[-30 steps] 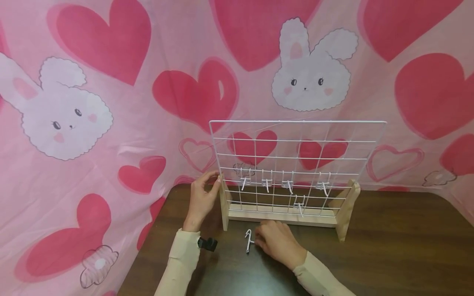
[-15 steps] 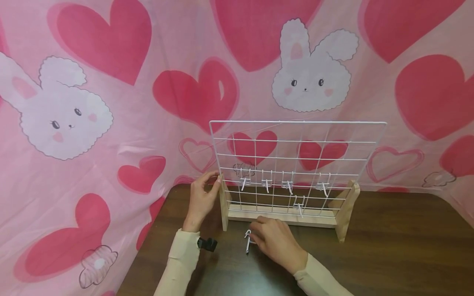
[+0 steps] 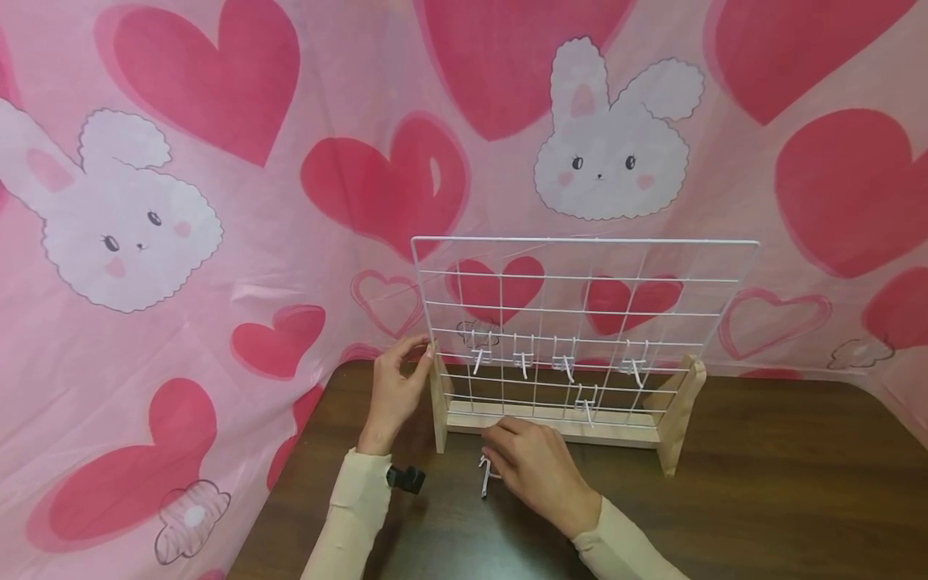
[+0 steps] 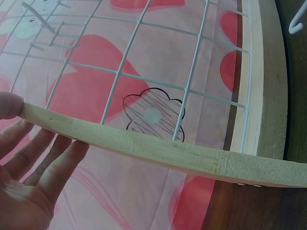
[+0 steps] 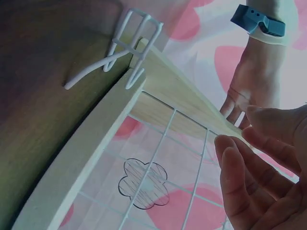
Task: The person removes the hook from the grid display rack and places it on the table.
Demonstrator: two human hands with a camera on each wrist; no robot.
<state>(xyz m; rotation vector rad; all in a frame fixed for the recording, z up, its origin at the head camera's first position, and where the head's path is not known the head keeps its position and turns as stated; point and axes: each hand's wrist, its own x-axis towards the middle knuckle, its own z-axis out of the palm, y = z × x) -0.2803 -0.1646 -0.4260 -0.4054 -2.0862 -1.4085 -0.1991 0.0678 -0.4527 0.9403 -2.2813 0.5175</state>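
My left hand [image 3: 395,391] grips the top of the left wooden side piece [image 4: 120,143] of a white wire grid rack [image 3: 500,306], its thumb on one side and its fingers on the other. A loose white double-wire hook [image 3: 485,481] is on the table in front of the rack. Beside it is my right hand [image 3: 545,474], palm down, partly covering the hook in the head view. From the right wrist, the hook [image 5: 129,48] shows apart from the loosely bent fingers [image 5: 235,177], which hold nothing. Several matching hooks [image 3: 564,361] hang on the grid's lower wires.
The rack's wooden base bar [image 3: 616,431] and right side piece [image 3: 681,415] rest on a dark brown table [image 3: 797,459]. Behind stands a pink cloth [image 3: 507,185] with hearts and rabbits. A black wrist camera [image 3: 408,478] is strapped to the left wrist.
My right hand has shifted a little left and away from me, over more of the loose hook. The left hand and the rack have stayed in place.
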